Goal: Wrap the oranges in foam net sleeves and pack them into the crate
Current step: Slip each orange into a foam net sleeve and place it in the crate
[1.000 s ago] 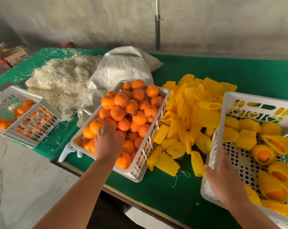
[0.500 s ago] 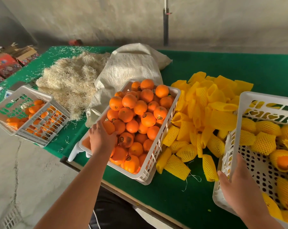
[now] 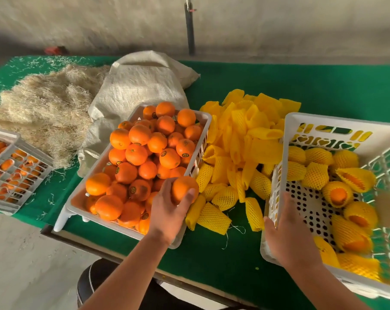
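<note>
A white tray heaped with bare oranges sits in the middle of the green table. My left hand holds one orange over the tray's near right corner. A loose pile of yellow foam net sleeves lies between the tray and the white crate on the right. Several sleeved oranges lie inside that crate. My right hand grips the crate's near left wall.
A second white basket with oranges stands at the left table edge. Behind the tray lie a woven sack and a heap of straw-like wood wool. A dark pole stands against the back wall. The table's front edge runs under my arms.
My left hand picked an orange from the tray's left side and carried it to the tray's near right corner. My right hand stays on the crate wall.
</note>
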`<state>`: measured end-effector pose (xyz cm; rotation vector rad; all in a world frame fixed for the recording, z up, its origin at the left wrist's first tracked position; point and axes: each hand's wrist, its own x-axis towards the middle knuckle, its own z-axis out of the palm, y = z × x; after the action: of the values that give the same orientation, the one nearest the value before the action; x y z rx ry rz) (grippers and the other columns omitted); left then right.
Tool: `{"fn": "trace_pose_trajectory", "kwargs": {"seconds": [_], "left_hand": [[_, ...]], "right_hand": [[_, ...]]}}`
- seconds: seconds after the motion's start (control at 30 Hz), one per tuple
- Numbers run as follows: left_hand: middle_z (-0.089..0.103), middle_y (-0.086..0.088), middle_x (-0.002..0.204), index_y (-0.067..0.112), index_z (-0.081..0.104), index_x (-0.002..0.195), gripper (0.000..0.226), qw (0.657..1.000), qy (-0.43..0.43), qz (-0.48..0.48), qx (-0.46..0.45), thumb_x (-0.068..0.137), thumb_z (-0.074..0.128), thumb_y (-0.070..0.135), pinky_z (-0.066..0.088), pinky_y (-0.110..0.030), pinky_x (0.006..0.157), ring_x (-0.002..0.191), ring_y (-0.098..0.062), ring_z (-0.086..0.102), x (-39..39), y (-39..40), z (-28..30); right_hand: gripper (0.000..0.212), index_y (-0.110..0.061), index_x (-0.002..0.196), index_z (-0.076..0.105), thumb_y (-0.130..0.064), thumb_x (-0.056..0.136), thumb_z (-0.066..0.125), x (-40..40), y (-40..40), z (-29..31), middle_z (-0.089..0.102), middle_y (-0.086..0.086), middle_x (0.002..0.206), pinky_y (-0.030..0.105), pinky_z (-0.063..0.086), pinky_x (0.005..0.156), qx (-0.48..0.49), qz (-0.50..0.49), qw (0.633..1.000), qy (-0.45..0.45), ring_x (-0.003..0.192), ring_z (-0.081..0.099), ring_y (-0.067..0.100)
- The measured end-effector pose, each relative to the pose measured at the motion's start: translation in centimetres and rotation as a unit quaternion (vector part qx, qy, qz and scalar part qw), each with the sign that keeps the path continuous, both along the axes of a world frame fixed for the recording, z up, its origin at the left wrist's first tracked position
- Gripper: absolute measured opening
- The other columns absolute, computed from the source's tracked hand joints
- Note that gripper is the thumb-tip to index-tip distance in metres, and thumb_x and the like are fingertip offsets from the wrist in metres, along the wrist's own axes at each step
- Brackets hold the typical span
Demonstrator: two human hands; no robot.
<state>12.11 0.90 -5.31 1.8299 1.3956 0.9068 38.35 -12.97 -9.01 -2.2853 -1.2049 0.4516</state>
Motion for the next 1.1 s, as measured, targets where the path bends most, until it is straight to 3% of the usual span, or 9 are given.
{"fn": "trace_pose_trajectory", "kwargs": {"seconds": [0.1, 0.27, 0.4, 0.57, 0.77, 0.87, 1.03, 1.1], "left_hand": [[0.066, 0.016, 0.097, 0.042, 0.051, 0.126, 0.054, 0.999, 0.027, -0.034, 0.013, 0.088, 0.056, 0.08, 0.051, -0.019, 0.067, 0.085, -0.004, 0.067, 0.2, 0.1, -0.7], [0.06, 0.024, 0.099, 0.04, 0.047, 0.127, 0.054, 0.994, 0.087, -0.054, 0.039, 0.09, 0.054, 0.079, 0.042, -0.007, 0.064, 0.089, 0.006, 0.062, 0.5, 0.5, -0.7], [0.058, 0.023, 0.099, 0.039, 0.045, 0.127, 0.053, 0.991, 0.108, -0.06, 0.044, 0.09, 0.053, 0.077, 0.043, -0.014, 0.066, 0.086, 0.003, 0.061, 0.7, 0.5, -0.9], [0.058, 0.024, 0.102, 0.046, 0.042, 0.127, 0.052, 0.991, 0.113, -0.055, 0.041, 0.09, 0.049, 0.082, 0.042, -0.014, 0.067, 0.089, 0.006, 0.06, 0.6, 0.5, -1.1], [0.059, 0.014, 0.104, 0.042, 0.042, 0.13, 0.056, 0.989, 0.129, -0.057, 0.037, 0.091, 0.049, 0.081, 0.045, -0.019, 0.068, 0.087, 0.0, 0.059, 0.6, 0.5, -1.3], [0.059, 0.011, 0.105, 0.041, 0.042, 0.13, 0.059, 0.988, 0.14, -0.063, 0.034, 0.089, 0.046, 0.083, 0.043, -0.017, 0.066, 0.085, -0.007, 0.059, 0.7, 0.5, -1.2], [0.06, 0.009, 0.107, 0.038, 0.043, 0.132, 0.061, 0.988, 0.134, -0.068, 0.022, 0.09, 0.046, 0.083, 0.045, -0.023, 0.066, 0.088, -0.013, 0.061, 0.6, 0.6, -1.1], [0.058, 0.01, 0.108, 0.035, 0.044, 0.133, 0.065, 0.988, 0.133, -0.071, 0.024, 0.09, 0.046, 0.083, 0.046, -0.026, 0.068, 0.089, -0.014, 0.06, 0.7, 0.5, -1.2]], "right_hand": [[0.079, -0.025, 0.154, 0.021, -0.029, 0.095, 0.073, 0.0, 0.0, 0.1, 0.058, 0.009, 0.141, 0.014, 0.048, 0.06, -0.008, -0.003, 1.0, -0.008, 0.096, 0.075, 0.022], [0.084, -0.027, 0.158, 0.018, -0.03, 0.095, 0.072, -0.2, -0.1, 0.1, 0.054, 0.007, 0.15, 0.029, 0.062, 0.07, 0.002, 0.002, 1.0, -0.017, 0.107, 0.074, 0.025], [0.084, -0.028, 0.159, 0.015, -0.03, 0.096, 0.071, -0.1, -0.2, 0.0, 0.048, 0.005, 0.156, 0.031, 0.063, 0.077, 0.009, 0.005, 1.0, -0.016, 0.118, 0.07, 0.027], [0.085, -0.031, 0.16, 0.01, -0.03, 0.098, 0.067, 0.1, -0.3, -0.2, 0.04, 0.007, 0.163, 0.044, 0.064, 0.087, 0.012, 0.019, 1.0, -0.005, 0.13, 0.063, 0.031], [0.084, -0.034, 0.159, 0.011, -0.026, 0.098, 0.068, 0.1, -0.3, 0.0, 0.042, 0.007, 0.161, 0.039, 0.064, 0.083, 0.018, 0.014, 1.0, 0.006, 0.124, 0.066, 0.03], [0.084, -0.033, 0.16, 0.009, -0.025, 0.099, 0.066, 0.1, -0.3, 0.1, 0.038, 0.007, 0.164, 0.041, 0.062, 0.088, 0.013, 0.017, 1.0, 0.003, 0.128, 0.064, 0.03], [0.083, -0.029, 0.16, 0.011, -0.023, 0.099, 0.066, -0.1, -0.2, 0.1, 0.048, 0.008, 0.157, 0.035, 0.063, 0.077, 0.006, 0.005, 1.0, -0.006, 0.112, 0.072, 0.027], [0.079, -0.026, 0.158, 0.016, -0.021, 0.098, 0.067, -0.1, -0.1, 0.0, 0.057, 0.01, 0.146, 0.025, 0.06, 0.065, 0.0, -0.002, 1.0, -0.003, 0.099, 0.074, 0.024]]}}
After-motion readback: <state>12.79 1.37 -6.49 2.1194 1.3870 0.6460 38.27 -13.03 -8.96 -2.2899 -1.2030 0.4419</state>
